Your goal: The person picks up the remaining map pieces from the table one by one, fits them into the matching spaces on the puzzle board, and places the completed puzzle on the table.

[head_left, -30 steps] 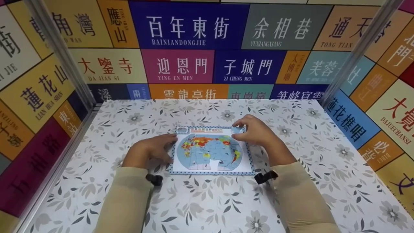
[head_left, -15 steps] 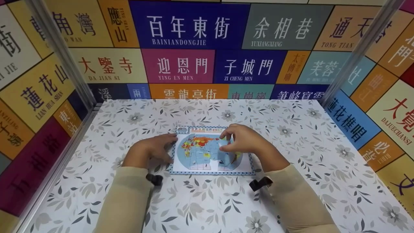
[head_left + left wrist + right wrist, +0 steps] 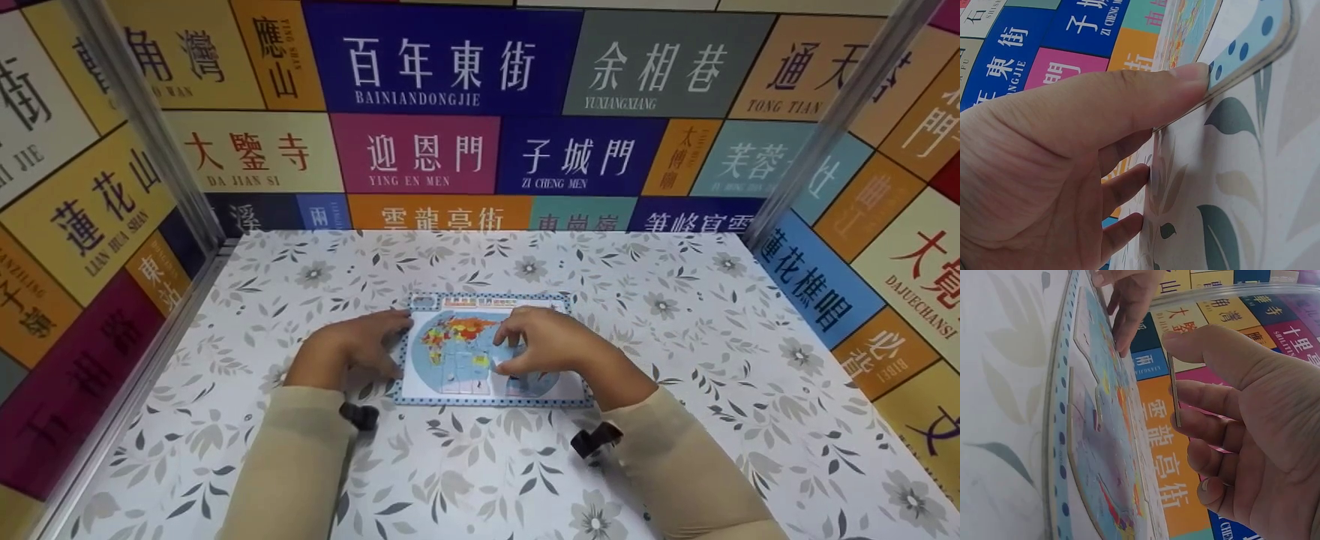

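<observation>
On the table lies a jigsaw puzzle board (image 3: 487,401) with a dotted blue border and a world map (image 3: 452,352) made of fitted pieces. My left hand (image 3: 360,341) rests along its left side, the thumb (image 3: 1188,76) touching the border edge and the other fingers spread. Over the map's right part, my right hand (image 3: 555,341) pinches a thin puzzle piece (image 3: 1174,391), seen edge-on in the right wrist view, between thumb and fingers. The piece is held above the board, apart from it. A white notch (image 3: 1089,394) shows at the map's lower edge, partly hidden by the right hand in the head view.
A white floral cloth (image 3: 450,465) covers the table. Colourful panels (image 3: 442,60) with printed characters stand behind and at both sides, with metal posts (image 3: 814,112) at the back corners. Black wrist straps (image 3: 598,440) show at the sleeves.
My right hand has moved left and toward me, from the board's upper right corner to over the map, carrying the puzzle piece. The left hand stays at the board's left edge.
</observation>
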### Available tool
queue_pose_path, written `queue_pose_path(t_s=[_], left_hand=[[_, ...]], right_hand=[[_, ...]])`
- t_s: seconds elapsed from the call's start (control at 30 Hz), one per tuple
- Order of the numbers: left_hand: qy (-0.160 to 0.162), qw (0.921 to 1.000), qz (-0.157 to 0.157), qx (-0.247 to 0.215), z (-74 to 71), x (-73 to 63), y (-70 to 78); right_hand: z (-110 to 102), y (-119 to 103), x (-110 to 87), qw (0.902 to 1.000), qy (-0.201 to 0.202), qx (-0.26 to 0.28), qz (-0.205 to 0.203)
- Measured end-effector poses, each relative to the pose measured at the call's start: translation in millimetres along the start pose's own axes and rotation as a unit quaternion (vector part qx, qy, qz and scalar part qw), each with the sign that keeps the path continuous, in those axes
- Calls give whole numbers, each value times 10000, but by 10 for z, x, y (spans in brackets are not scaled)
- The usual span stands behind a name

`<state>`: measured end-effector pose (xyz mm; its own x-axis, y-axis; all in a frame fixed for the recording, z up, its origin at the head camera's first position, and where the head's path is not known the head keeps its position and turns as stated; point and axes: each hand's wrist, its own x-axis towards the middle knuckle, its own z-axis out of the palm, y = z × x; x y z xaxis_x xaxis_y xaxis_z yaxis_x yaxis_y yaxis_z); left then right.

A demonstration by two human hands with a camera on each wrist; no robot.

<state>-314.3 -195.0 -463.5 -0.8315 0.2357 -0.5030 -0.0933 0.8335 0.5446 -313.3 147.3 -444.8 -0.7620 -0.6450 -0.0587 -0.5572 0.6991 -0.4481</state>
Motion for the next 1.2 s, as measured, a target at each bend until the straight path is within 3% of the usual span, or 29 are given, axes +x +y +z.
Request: queue_pose_path(t_s=[0.4,0.8,1.2], left_hand=[[47,10000,-74,-8,21,-5,-8],[77,9999,-18,-86,19,3,-26],[41,10000,-25,2,1,13,-14]], right_hand=[[115,-4,48,9992,-336,3,-221],[220,13,102,9984,-564,-103,12],[255,-13,107,9978,-650,-95,-9]])
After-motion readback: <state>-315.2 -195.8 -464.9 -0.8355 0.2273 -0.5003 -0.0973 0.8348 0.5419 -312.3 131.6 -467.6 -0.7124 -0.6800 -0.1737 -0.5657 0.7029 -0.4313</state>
